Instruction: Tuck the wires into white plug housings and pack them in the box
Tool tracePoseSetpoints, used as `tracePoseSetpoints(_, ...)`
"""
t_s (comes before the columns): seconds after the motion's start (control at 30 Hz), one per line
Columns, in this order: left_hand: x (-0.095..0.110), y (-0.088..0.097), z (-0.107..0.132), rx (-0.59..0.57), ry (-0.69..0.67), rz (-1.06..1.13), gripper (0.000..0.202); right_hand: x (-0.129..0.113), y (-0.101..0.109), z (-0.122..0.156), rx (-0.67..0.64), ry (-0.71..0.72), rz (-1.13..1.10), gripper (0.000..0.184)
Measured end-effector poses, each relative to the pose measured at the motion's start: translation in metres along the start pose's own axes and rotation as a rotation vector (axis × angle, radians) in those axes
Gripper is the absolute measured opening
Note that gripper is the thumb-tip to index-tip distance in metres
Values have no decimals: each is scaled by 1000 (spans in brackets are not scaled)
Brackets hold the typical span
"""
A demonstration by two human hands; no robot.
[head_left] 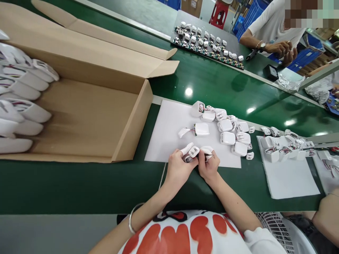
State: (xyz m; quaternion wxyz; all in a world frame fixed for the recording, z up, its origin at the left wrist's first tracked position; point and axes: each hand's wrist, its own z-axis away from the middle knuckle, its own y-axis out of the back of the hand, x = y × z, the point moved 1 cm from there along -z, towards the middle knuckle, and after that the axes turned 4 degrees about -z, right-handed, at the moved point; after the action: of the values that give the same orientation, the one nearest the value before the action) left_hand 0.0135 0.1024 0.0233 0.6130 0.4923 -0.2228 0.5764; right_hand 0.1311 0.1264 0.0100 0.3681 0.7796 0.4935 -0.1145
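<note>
Pinching: my left hand [180,167], on a white piece [194,151].
Right hand [209,168]: bent beside it, grip I cannot tell.
White sheet [169,121]: partly under both.

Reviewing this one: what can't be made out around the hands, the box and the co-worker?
All in the head view:
- White part: underside, covered by the left hand.
- Dark item in the right hand: too small, partly covered by that hand.
- Box: far left, cut off by the picture's edge.
- Co-worker's hands: contents too small to tell.
</note>
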Motion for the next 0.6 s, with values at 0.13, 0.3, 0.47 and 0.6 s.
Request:
tracePoseSetpoints(0.13,-3,0,0,-33,2,45,23,-6,24,-7,93,71,-17,15)
tracePoseSetpoints(0.3,-4,0,-2,-44,25,100,30,-5,34,-28,-49,15,-104,25)
tracePoseSetpoints(0.47,-5,2,-3,-90,30,144,32,-2,22,-38,-156,25,-188,28)
tracePoseSetpoints(0.6,-8,3,-5,-110,32,162,30,-3,17,-41,-203,68,-186,28)
